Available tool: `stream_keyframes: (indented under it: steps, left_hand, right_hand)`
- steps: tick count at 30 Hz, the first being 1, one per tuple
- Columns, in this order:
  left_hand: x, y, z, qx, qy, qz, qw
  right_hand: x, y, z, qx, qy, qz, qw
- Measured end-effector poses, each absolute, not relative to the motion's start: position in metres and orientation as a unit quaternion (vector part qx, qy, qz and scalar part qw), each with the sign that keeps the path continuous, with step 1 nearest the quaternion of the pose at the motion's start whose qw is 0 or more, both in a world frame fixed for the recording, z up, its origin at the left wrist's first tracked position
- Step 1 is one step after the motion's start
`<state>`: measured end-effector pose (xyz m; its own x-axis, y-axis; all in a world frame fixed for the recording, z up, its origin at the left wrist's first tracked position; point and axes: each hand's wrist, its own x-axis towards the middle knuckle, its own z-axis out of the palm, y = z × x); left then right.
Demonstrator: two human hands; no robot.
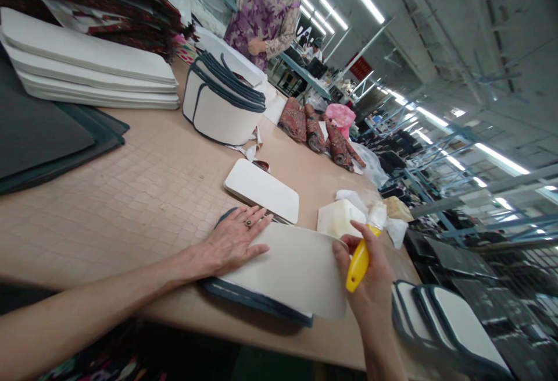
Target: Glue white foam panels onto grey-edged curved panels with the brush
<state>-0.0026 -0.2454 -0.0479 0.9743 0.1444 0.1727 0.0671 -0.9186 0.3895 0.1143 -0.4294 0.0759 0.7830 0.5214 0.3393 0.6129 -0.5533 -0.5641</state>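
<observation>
My left hand (238, 241), a ring on one finger, lies flat with spread fingers on a white rounded panel (292, 270). Under that panel is a dark-blue-edged piece (261, 304) near the table's front edge. My right hand (370, 270) is closed around a brush with a yellow handle (358, 264), its pale bristles pointing up and away. The thumb and fingertips of the same hand are at the panel's right edge, which looks slightly raised. A smaller white rounded board (264, 190) lies just beyond my left hand.
A white tub (337, 218) stands behind my right hand. Blue-edged white panels (226, 104) are stacked farther back, with more (457, 323) at lower right. White boards (96, 73) and dark sheets (47, 142) lie left. Patterned fabric rolls (316, 128) and a person (265, 14) are across the table.
</observation>
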Motion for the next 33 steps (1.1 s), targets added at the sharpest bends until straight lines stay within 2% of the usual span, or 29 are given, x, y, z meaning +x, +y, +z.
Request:
stream_keyframes:
  steps: [5,11,21,26,29,33]
  left_hand:
    - [-0.004,-0.245,-0.044,0.974,0.055,0.096,0.196]
    - [-0.007,-0.244,-0.044,0.97,0.046,0.111,0.209]
    - [-0.007,-0.244,-0.046,0.962,0.036,0.132,0.235]
    - [-0.007,-0.246,-0.048,0.962,0.044,0.146,0.228]
    - [-0.006,-0.246,-0.049,0.964,0.039,0.15,0.217]
    - [-0.004,-0.246,-0.051,0.962,0.044,0.165,0.212]
  right_hand:
    - [0.138,-0.442,0.046,-0.891,-0.282,-0.026,0.355]
    - [0.147,-0.452,0.017,-0.91,-0.264,-0.019,0.321]
    - [0.143,-0.45,-0.017,-0.919,-0.296,-0.065,0.252]
    - [0.131,-0.451,-0.007,-0.915,-0.315,-0.135,0.212]
    - [0.097,-0.442,-0.003,-0.89,-0.361,-0.165,0.226]
    - [0.054,-0.42,-0.028,-0.852,-0.44,-0.073,0.273]
